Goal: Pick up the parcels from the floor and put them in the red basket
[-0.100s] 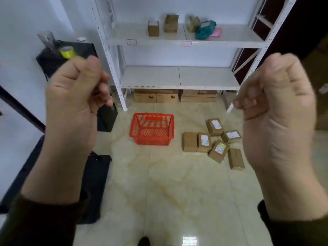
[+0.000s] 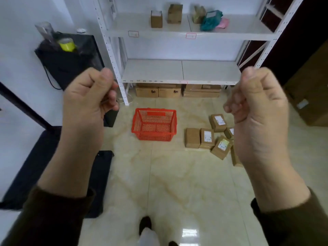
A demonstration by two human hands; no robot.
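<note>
Head cam, big stuff first:

- Glossy marbled floor [image 2: 177,183] filling most of the view, with a bright light reflection near the bottom edge.
- White metal shelving [image 2: 181,71] against the back wall, two shelves in view. Up top: a few small cardboard boxes [image 2: 156,19], a teal bag [image 2: 211,21] and something pink right beside it. Flat brown cartons [image 2: 158,91] tucked underneath on the floor.
- Both arms up in front of the camera in dark sleeves [image 2: 46,215], well apart from each other.
- Left hand [image 2: 87,103] curled into a fist, thumb on top, nothing held.
- Right hand [image 2: 257,110] same deal, balled up and empty, covering part of the parcel pile behind it.
- Black bag or case [image 2: 71,63] off to the left against the wall, with a yellow tape roll [image 2: 67,45] and a clear container [image 2: 44,31] poking out on top.
- Black mat [image 2: 30,171] lying along the left side of the floor.
- Red basket [image 2: 154,124] sitting on the floor just in front of the shelving, roughly centre, nothing visible inside.
- Parcels [image 2: 206,138] all on the floor in a loose cluster just right of the basket, near it but not touching. Brown cardboard, some with white labels facing up, a couple tilted at angles and touching each other. Can't get an exact count with the right hand in the way.
- Dark shoe [image 2: 145,224] at the bottom edge, with a bit of light trouser leg below it.
</note>
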